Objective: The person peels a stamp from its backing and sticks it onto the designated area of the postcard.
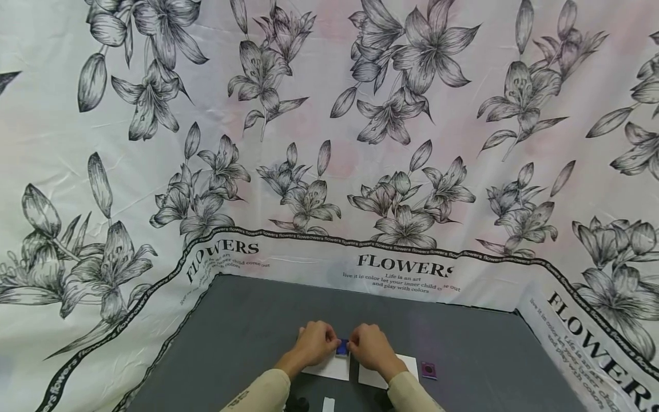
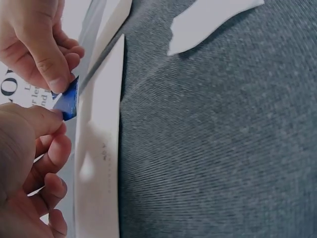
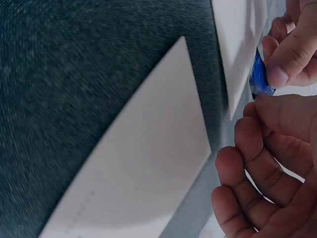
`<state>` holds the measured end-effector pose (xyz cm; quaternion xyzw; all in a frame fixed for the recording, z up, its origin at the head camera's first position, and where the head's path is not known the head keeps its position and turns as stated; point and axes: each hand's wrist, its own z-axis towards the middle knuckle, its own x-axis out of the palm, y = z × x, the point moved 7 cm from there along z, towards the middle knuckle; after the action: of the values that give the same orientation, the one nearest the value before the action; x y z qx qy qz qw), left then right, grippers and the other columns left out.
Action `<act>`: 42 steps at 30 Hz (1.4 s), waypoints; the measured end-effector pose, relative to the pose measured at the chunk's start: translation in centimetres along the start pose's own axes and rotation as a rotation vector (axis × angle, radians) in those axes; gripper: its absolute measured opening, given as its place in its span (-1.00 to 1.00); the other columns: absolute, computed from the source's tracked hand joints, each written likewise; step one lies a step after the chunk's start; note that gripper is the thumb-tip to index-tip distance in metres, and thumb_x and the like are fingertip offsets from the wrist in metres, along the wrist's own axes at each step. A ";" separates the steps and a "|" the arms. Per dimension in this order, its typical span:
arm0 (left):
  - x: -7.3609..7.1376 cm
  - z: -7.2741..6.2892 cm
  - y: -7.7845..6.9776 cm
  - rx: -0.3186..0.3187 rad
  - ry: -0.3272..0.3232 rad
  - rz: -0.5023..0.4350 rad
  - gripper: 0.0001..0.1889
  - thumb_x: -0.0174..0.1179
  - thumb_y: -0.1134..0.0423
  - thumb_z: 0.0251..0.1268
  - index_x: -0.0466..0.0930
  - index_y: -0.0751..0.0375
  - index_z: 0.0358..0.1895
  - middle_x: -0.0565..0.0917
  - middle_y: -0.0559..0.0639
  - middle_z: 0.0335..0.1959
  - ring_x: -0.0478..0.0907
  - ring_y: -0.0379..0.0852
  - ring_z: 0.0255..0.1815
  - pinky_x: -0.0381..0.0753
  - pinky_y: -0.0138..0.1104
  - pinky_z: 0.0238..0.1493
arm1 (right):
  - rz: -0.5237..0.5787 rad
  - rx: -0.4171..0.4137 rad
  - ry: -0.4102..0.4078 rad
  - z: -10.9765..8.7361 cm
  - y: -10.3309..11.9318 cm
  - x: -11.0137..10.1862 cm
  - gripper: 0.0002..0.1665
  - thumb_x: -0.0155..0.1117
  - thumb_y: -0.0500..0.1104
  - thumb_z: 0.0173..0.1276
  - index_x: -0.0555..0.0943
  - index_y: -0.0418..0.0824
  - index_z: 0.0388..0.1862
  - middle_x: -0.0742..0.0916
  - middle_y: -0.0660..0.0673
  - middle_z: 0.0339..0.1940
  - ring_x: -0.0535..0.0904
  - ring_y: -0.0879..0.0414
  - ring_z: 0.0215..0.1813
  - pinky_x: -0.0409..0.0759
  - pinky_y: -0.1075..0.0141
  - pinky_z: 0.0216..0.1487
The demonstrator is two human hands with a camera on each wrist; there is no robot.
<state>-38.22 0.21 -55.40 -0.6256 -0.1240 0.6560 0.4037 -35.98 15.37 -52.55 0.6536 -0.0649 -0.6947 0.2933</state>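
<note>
A small, flat, shiny blue packet point(image 1: 342, 347) is between my two hands, above the far part of the left white card point(image 1: 333, 369). My left hand point(image 1: 315, 345) pinches one side of it between thumb and forefinger. From the other side, my right hand point(image 1: 374, 349) pinches it the same way. In the left wrist view the blue packet point(image 2: 68, 103) shows between the two thumbs, its edges partly hidden by the fingertips. The right wrist view shows the blue packet point(image 3: 260, 77) too, with the other fingers of my right hand point(image 3: 267, 163) loosely curled below.
A second white card point(image 1: 366, 376) with faint print lies under my right wrist. Just right of it is a small purple packet point(image 1: 428, 370) with a dark round mark. A white strip point(image 1: 328, 405) lies near me on the grey surface point(image 1: 247, 343). Flower-printed curtain point(image 1: 309, 171) encloses the back and sides.
</note>
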 end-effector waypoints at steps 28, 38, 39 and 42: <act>0.4 -0.2 0.1 -0.025 -0.044 0.118 -0.77 0.52 0.13 0.33 0.73 -0.06 -0.49 0.61 -0.31 -0.55 0.47 -0.28 -0.40 0.29 -0.08 -0.12 | -0.021 0.030 -0.007 0.8 -2.2 2.2 -0.78 0.45 -0.20 0.34 0.73 -0.08 -0.53 0.64 0.08 -0.57 0.49 0.17 -0.54 0.48 0.20 -0.52; 0.5 -0.2 0.0 -0.012 -0.070 0.147 -0.78 0.51 0.13 0.28 0.69 -0.09 -0.50 0.60 -0.32 -0.56 0.49 -0.27 -0.40 0.29 -0.10 -0.14 | -0.026 -0.036 -0.033 2.1 -4.7 4.5 -0.72 0.45 -0.20 0.32 0.68 -0.04 -0.61 0.63 0.06 -0.62 0.48 0.14 -0.58 0.45 0.18 -0.55; 0.4 -0.3 0.0 -0.011 -0.072 0.150 -0.78 0.51 0.14 0.28 0.69 -0.09 -0.50 0.60 -0.32 -0.56 0.49 -0.26 -0.41 0.29 -0.10 -0.14 | -0.041 -0.031 -0.030 2.0 -4.6 4.3 -0.72 0.44 -0.17 0.32 0.68 -0.01 -0.61 0.62 0.09 -0.62 0.47 0.17 -0.58 0.44 0.19 -0.55; 0.4 -0.3 -0.1 -0.010 -0.069 0.157 -0.78 0.51 0.15 0.27 0.68 -0.09 -0.50 0.58 -0.32 -0.57 0.49 -0.26 -0.41 0.30 -0.09 -0.14 | -0.069 -0.020 -0.027 1.7 -3.7 3.7 -0.73 0.44 -0.17 0.32 0.69 -0.02 -0.59 0.62 0.09 -0.61 0.47 0.18 -0.57 0.45 0.19 -0.54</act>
<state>-37.80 0.50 -55.68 -0.6123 -0.0918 0.7063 0.3433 -38.66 16.09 -57.28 0.6430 -0.0394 -0.7138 0.2749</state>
